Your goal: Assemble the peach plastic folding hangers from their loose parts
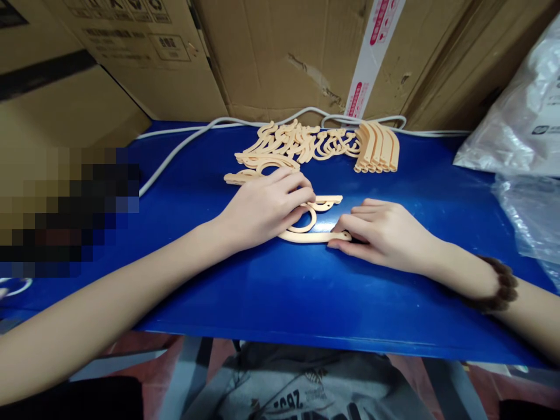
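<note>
A beige plastic folding hanger (306, 237) lies on the blue table in front of me, with a long curved arm, a round loop and a shorter upper piece showing. My left hand (271, 204) covers its left part, fingers curled over the loop and the upper piece. The thumb and forefinger of my right hand (385, 236) pinch the right end of the long arm, near a small hole. Just beyond my left hand lie more beige hangers (266, 160), some partly hidden by it. What sits under my left palm cannot be seen.
Loose beige hooks (335, 144) and smaller curved parts are heaped at the back, beside a neat row of curved hanger arms (378, 146). White cable (175, 149) runs behind them along cardboard boxes (284, 58). Clear plastic bags (516, 111) bulge over the table's right side.
</note>
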The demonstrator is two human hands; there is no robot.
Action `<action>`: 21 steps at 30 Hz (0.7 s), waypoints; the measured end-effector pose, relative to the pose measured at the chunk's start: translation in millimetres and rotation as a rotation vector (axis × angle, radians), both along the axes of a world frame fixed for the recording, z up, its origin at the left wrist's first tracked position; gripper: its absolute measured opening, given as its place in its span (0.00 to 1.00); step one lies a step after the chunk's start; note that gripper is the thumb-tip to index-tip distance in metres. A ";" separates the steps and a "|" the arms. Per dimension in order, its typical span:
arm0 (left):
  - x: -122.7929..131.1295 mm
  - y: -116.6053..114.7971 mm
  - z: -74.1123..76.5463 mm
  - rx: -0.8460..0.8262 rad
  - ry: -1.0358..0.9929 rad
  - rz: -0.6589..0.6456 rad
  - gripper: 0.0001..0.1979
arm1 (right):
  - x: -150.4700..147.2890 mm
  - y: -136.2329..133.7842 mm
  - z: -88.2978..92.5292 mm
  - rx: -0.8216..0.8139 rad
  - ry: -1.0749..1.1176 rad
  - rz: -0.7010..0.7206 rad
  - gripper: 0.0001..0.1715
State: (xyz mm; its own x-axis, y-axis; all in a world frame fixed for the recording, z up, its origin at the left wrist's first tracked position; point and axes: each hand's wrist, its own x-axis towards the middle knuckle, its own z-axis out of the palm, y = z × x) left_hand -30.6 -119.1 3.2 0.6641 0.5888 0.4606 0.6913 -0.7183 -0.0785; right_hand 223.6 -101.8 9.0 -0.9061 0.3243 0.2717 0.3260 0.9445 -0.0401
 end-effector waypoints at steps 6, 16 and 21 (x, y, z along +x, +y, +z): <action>1.5 1.3 13.6 -0.013 -0.088 0.180 0.11 | 2.7 0.7 -0.4 -0.022 -0.020 -0.046 0.21; -63.1 84.5 16.8 -0.118 -0.234 0.504 0.09 | 2.5 -0.5 -0.1 0.032 0.026 -0.103 0.17; -82.8 113.3 18.5 -0.443 -0.210 0.779 0.17 | 2.7 -0.3 -0.4 0.026 0.028 -0.099 0.17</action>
State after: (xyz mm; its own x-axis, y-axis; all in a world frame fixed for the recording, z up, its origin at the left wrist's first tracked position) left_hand -113.4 -5.8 21.7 -0.0656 0.9862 0.1522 0.9614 0.0216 0.2743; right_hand 226.3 -102.2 8.6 -0.8619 0.4045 0.3057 0.4171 0.9085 -0.0263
